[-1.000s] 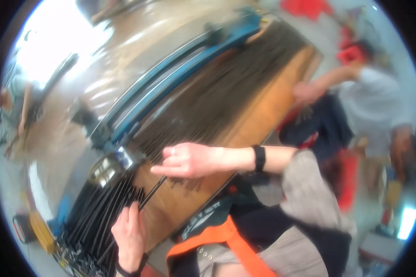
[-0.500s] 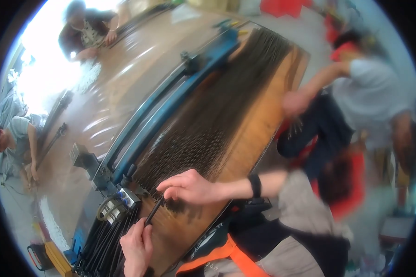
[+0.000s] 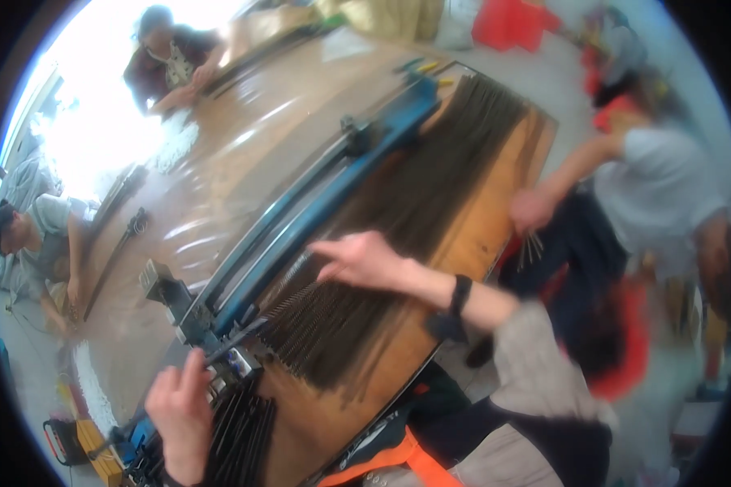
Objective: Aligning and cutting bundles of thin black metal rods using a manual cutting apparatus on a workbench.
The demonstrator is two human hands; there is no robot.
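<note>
My left hand is at the lower left, fingers closed by the near end of a thin dark rod. Up and to the right, the rod meets a long, thin coiled spring; motion blur hides how the two join. My right hand, with a black band at the wrist, pinches the spring's upper end over the table. Below it lies a wide, flat bed of similar dark springs. Close to the left hand is a metal clamp-like block at the near end of a blue rail fixture.
Several black rods lie bundled below the block. The wooden table has clear sheeting on its far side. Two people work across the table. A person at the right holds thin rods near a red stool.
My right hand has moved up and right, and a length of spring now shows between the hands. My left hand has moved left and slightly up with the dark rod.
</note>
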